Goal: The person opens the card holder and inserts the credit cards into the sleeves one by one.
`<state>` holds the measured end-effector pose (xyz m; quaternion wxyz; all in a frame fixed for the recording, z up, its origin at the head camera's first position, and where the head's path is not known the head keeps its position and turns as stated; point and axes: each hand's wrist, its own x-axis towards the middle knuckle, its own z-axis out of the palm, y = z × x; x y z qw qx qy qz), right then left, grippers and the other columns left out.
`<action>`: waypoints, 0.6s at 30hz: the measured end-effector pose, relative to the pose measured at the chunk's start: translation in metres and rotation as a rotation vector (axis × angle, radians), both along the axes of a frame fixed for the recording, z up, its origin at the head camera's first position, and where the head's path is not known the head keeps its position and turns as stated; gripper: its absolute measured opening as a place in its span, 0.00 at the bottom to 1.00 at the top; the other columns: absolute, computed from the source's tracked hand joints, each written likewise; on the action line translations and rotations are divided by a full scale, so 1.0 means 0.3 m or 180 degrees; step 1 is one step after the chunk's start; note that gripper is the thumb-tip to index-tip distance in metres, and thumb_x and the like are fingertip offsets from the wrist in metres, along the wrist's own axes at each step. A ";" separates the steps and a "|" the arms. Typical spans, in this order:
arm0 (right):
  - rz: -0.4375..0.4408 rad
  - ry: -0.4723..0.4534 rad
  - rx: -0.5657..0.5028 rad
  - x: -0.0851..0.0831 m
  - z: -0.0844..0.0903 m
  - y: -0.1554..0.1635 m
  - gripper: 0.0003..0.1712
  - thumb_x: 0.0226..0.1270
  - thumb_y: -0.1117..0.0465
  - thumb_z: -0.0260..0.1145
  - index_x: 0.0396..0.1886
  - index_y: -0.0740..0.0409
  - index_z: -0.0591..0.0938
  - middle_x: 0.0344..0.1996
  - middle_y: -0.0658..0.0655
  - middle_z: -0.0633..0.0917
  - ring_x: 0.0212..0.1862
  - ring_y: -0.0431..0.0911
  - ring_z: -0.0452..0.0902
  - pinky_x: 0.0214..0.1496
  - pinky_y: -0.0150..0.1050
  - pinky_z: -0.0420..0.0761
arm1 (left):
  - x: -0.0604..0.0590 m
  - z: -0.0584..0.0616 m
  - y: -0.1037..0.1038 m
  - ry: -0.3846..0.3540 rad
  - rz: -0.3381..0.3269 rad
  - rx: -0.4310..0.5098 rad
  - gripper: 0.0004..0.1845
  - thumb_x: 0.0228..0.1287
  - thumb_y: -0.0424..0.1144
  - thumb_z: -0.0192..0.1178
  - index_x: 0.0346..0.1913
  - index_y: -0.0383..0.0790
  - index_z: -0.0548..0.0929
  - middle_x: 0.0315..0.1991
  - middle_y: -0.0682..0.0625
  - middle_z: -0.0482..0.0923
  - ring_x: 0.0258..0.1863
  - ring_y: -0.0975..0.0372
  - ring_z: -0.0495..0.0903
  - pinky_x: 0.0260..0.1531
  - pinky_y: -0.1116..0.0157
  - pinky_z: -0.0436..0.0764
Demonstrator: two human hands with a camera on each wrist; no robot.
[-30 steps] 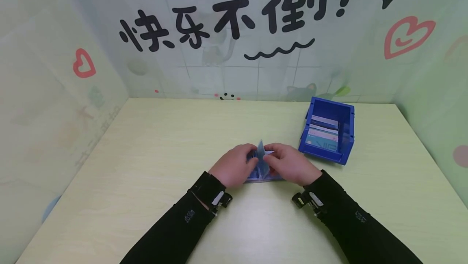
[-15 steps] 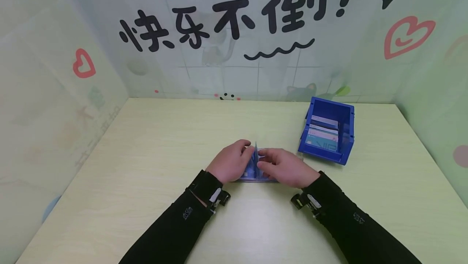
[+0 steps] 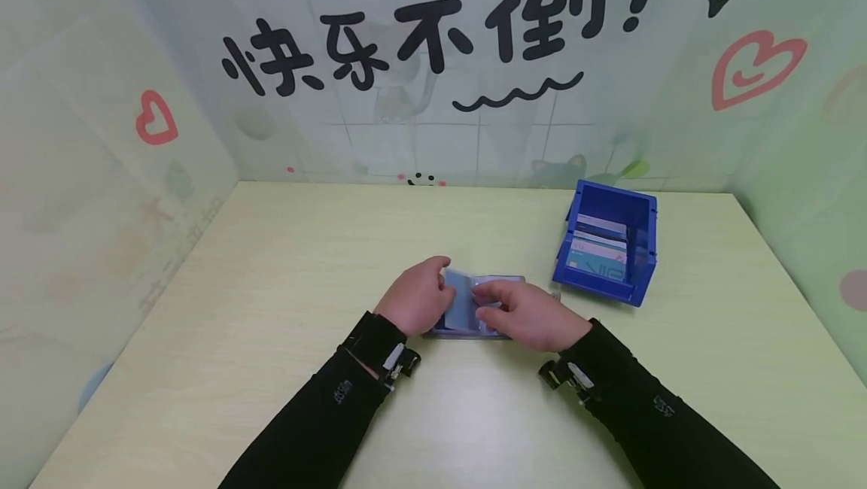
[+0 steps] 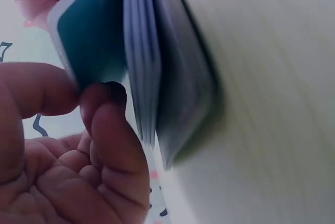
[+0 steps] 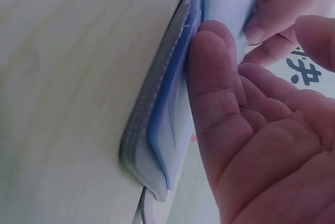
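Together, both hands work a card holder lying open near the middle of the desk. Left hand pinches a blue sleeve; right hand presses flat fingers on the pages. Right of them sits a blue bin of cards.

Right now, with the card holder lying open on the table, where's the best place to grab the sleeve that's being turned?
Probably pinch the sleeve at its free top corner, from the left: the left hand already holds it there, while the spine side stays bound into the card holder.
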<state>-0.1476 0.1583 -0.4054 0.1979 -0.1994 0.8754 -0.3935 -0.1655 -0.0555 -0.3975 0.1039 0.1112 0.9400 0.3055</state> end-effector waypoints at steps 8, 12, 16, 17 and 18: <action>-0.0250 0.0076 0.0035 -0.020 0.056 0.048 0.24 0.81 0.54 0.62 0.70 0.58 0.79 0.60 0.57 0.86 0.59 0.51 0.83 0.58 0.46 0.86 | -0.001 -0.014 -0.005 0.0293 -0.0186 -0.0432 0.18 0.78 0.40 0.58 0.66 0.47 0.84 0.59 0.46 0.86 0.48 0.57 0.81 0.54 0.57 0.82; -0.0710 0.0455 0.0094 -0.048 0.125 0.150 0.20 0.81 0.54 0.62 0.62 0.60 0.82 0.52 0.60 0.88 0.53 0.52 0.83 0.55 0.48 0.85 | 0.004 -0.015 -0.004 0.0391 -0.0208 -0.0596 0.17 0.77 0.38 0.58 0.63 0.50 0.87 0.56 0.42 0.85 0.43 0.56 0.80 0.45 0.59 0.83; -0.1344 0.0945 0.0415 -0.074 0.160 0.267 0.18 0.81 0.56 0.63 0.59 0.63 0.81 0.51 0.64 0.87 0.51 0.57 0.83 0.56 0.56 0.83 | 0.008 -0.013 -0.004 0.0371 -0.0172 -0.0687 0.17 0.77 0.37 0.58 0.62 0.51 0.88 0.53 0.40 0.81 0.35 0.57 0.79 0.33 0.64 0.79; -0.1446 0.1003 0.0505 -0.082 0.161 0.289 0.18 0.80 0.57 0.63 0.59 0.65 0.81 0.51 0.66 0.86 0.52 0.59 0.82 0.57 0.58 0.83 | 0.009 -0.013 -0.006 0.0355 -0.0166 -0.0697 0.17 0.76 0.38 0.58 0.62 0.51 0.88 0.53 0.40 0.80 0.34 0.57 0.78 0.31 0.65 0.78; -0.1493 0.1030 0.0616 -0.090 0.159 0.307 0.18 0.80 0.57 0.63 0.60 0.66 0.80 0.52 0.67 0.85 0.52 0.60 0.81 0.58 0.59 0.82 | 0.009 -0.012 -0.007 0.0337 -0.0162 -0.0704 0.17 0.76 0.38 0.59 0.62 0.51 0.88 0.53 0.40 0.79 0.33 0.57 0.78 0.30 0.66 0.76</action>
